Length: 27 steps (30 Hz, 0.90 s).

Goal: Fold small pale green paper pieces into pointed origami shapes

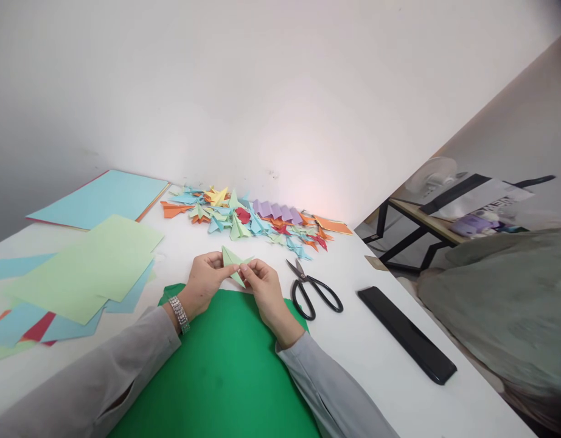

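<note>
Between my two hands is a small light green piece of folded paper [232,258], its pointed tip sticking up. My left hand [202,281], with a bracelet at the wrist, pinches it from the left. From the right, the thumb and fingers of my right hand [264,289] grip its other side near the left thumb. Both hands are just above the far edge of a green sheet [216,365]. To the right of my right hand lies a pair of black-handled scissors [308,289], blades slightly apart.
Behind my hands spreads a pile of folded colored paper shapes [239,222] along the wall. Loose paper sheets [84,261] overlap at the left, with a stack of large sheets [102,198] behind. A long black object [406,331] lies near the right table edge. Beyond stands a lower table [420,222].
</note>
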Tool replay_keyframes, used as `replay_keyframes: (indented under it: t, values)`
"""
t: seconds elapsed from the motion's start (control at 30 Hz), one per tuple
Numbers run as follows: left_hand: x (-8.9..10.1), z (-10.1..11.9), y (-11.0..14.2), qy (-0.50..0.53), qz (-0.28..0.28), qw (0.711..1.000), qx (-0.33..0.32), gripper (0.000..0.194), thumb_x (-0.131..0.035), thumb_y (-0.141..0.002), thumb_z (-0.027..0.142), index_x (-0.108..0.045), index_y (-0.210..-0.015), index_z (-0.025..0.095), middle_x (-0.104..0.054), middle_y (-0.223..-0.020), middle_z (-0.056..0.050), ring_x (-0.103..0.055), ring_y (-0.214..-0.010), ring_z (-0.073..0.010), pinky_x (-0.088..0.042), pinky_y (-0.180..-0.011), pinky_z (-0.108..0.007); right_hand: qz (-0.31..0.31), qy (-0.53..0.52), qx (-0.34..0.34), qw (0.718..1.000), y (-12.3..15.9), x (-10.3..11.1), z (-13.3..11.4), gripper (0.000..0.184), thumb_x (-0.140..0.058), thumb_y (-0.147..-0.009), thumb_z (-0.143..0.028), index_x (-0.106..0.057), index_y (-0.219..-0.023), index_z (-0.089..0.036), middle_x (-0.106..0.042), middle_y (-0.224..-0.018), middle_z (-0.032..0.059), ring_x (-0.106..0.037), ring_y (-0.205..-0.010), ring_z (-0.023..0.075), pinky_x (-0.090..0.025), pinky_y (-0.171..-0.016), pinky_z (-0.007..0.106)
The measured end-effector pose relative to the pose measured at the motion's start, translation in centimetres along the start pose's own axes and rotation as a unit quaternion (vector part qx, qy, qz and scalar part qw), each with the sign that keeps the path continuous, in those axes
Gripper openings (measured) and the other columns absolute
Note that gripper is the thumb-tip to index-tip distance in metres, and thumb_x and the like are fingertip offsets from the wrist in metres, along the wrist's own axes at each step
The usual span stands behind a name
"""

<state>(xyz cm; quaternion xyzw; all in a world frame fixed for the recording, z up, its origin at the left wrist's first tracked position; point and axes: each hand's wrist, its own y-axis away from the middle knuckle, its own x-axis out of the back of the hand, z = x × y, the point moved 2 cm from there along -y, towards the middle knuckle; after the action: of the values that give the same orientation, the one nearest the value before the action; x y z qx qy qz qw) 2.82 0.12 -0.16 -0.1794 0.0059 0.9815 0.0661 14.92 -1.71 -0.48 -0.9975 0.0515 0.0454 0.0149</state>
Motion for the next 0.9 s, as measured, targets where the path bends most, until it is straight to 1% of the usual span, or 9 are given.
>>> replay_keyframes:
  t: [0.13,0.23,0.4,0.47,0.7,0.8,0.9]
  values:
    - [-0.03,-0.01,0.02,0.010,0.014,1.000,-0.001,0.027,-0.079,-0.051,0.018,-0.072,-0.076,0.012,-0.072,-0.072,-0.005,-0.064,-0.069,-0.0173,-0.049,-0.066,-0.027,-0.010,0.023,0.020,0.999,0.05,-0.14,0.00,0.030,-0.065,-0.067,-0.044,-0.050,-0.060,-0.020,-0.048,-0.051,-0.0049,-0.037,-0.045,0.0090,-0.029,-0.043,0.022]
    - [-0.19,-0.05,0.13,0.036,0.008,0.999,0.011,0.029,-0.080,-0.050,0.018,-0.071,-0.077,0.011,-0.072,-0.073,-0.006,-0.064,-0.069,-0.0174,-0.049,-0.067,-0.028,-0.012,0.028,0.032,0.999,0.09,-0.24,0.02,0.032,-0.063,-0.069,-0.046,-0.048,-0.057,-0.020,-0.042,-0.047,-0.0063,-0.033,-0.044,0.0086,-0.026,-0.043,0.023]
    - [-0.43,0.11,0.39,0.065,0.000,0.997,0.043,0.029,-0.080,-0.051,0.020,-0.070,-0.076,0.010,-0.071,-0.068,-0.006,-0.063,-0.062,-0.0164,-0.049,-0.059,-0.027,-0.015,-0.005,0.022,1.000,0.24,-0.45,0.09,0.032,-0.063,-0.069,-0.046,-0.049,-0.057,-0.019,-0.041,-0.048,-0.0062,-0.031,-0.044,0.0082,-0.025,-0.044,0.023]
    - [-0.48,0.18,0.43,0.068,0.000,0.996,0.049,0.029,-0.080,-0.051,0.022,-0.070,-0.075,0.010,-0.070,-0.066,-0.006,-0.063,-0.059,-0.0164,-0.048,-0.056,-0.026,-0.014,-0.021,0.013,1.000,0.28,-0.51,0.12,0.033,-0.064,-0.068,-0.046,-0.049,-0.056,-0.019,-0.042,-0.049,-0.0060,-0.032,-0.044,0.0083,-0.026,-0.045,0.023]
    - [-0.21,-0.08,0.17,0.053,0.015,0.998,0.036,0.028,-0.080,-0.051,0.024,-0.070,-0.072,0.011,-0.069,-0.062,-0.005,-0.062,-0.056,-0.0154,-0.049,-0.055,-0.027,-0.022,-0.034,0.003,0.999,0.28,-0.51,0.17,0.032,-0.066,-0.067,-0.046,-0.052,-0.058,-0.019,-0.049,-0.053,-0.0044,-0.039,-0.045,0.0086,-0.033,-0.046,0.023]
    - [-0.13,0.21,0.15,0.029,0.026,0.999,0.022,0.026,-0.080,-0.051,0.023,-0.070,-0.072,0.012,-0.069,-0.061,-0.004,-0.062,-0.054,-0.0158,-0.048,-0.052,-0.026,-0.022,-0.038,-0.011,0.999,0.32,-0.46,0.24,0.030,-0.066,-0.067,-0.046,-0.055,-0.060,-0.018,-0.054,-0.058,-0.0028,-0.044,-0.048,0.0092,-0.037,-0.048,0.023]
    - [-0.24,0.75,0.33,-0.012,0.033,0.999,0.008,0.022,-0.079,-0.051,0.021,-0.069,-0.069,0.013,-0.068,-0.061,-0.003,-0.060,-0.052,-0.0149,-0.048,-0.050,-0.026,-0.027,-0.064,-0.030,0.997,0.35,-0.41,0.39,0.031,-0.066,-0.067,-0.046,-0.055,-0.061,-0.018,-0.055,-0.061,-0.0026,-0.047,-0.049,0.0096,-0.040,-0.049,0.024]
